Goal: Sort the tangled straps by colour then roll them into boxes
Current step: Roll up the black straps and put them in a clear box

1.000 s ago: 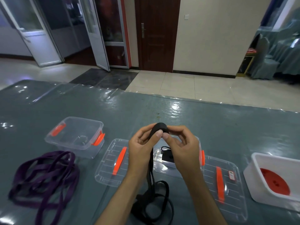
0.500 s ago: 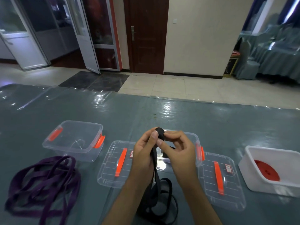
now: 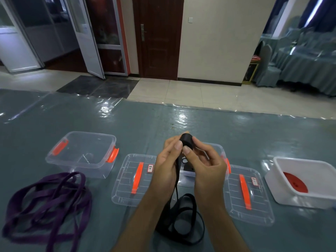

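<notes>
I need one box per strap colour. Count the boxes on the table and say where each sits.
3: an empty clear box at the left, a clear box mostly hidden behind the hands, and a white box at the right holding a red roll.

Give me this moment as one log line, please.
step: rolling black strap | left hand, right hand: pinch roll | tail: loose on table | purple strap: unrolled | red roll: in white box

A dark wooden door (image 3: 157, 37) is seen shut in the far wall, a glass door (image 3: 89, 35) stands open to its left — and draped chairs (image 3: 269, 68) are grouped at far right.
</notes>
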Action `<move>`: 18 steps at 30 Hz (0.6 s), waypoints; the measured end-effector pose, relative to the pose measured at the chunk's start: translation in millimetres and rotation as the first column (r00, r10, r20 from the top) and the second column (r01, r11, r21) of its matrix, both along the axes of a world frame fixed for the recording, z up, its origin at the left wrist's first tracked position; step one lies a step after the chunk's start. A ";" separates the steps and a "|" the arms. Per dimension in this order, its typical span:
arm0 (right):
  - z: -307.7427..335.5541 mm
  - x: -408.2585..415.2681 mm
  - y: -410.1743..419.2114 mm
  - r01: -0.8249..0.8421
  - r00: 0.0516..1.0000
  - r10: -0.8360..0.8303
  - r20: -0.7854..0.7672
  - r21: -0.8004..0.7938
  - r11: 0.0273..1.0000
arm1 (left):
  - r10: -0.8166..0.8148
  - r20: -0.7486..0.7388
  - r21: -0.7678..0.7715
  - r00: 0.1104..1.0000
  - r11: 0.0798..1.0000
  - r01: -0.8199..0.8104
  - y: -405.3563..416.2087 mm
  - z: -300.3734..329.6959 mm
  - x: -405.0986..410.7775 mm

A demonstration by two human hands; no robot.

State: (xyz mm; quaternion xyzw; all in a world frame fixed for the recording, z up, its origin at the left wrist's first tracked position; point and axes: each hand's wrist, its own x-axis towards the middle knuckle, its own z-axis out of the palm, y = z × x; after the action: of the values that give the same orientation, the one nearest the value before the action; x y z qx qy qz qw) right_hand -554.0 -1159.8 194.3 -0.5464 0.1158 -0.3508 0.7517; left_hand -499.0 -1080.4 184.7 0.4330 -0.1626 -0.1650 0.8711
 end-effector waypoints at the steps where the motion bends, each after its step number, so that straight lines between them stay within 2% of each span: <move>1: 0.0 0.4 0.8 0.006 1.000 -0.006 -0.004 0.013 1.000 | -0.010 0.003 -0.001 1.000 1.000 0.010 0.8 -0.5 0.2; 4: -1.3 1.9 0.3 -0.026 0.999 0.027 -0.030 0.039 0.999 | 0.031 0.019 0.047 0.999 0.998 -0.032 2.0 0.1 2.2; 8: -4.2 7.1 -2.3 -0.084 0.995 0.089 -0.049 0.085 0.993 | 0.193 -0.009 0.072 0.981 0.979 -0.191 -0.8 3.7 2.2; 11: -1.5 9.1 -9.9 -0.072 0.997 0.073 -0.031 0.049 0.996 | 0.292 0.079 0.130 0.953 0.945 -0.300 -5.2 2.5 1.3; 15: 3.4 13.2 -15.7 -0.012 1.000 0.011 -0.022 -0.019 1.000 | 0.298 0.125 0.143 0.946 0.938 -0.315 -11.1 -2.0 5.8; 18: 1.8 23.0 -17.0 0.061 0.998 -0.061 -0.012 -0.004 0.998 | 0.284 0.147 0.164 0.948 0.938 -0.306 -15.8 -4.9 11.9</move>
State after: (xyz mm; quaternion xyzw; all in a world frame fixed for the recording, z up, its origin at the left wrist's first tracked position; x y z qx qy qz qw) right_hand -531.0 -1176.8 196.1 -0.5461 0.1360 -0.3705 0.7389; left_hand -487.1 -1096.2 179.8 0.5405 -0.1321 -0.0202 0.8306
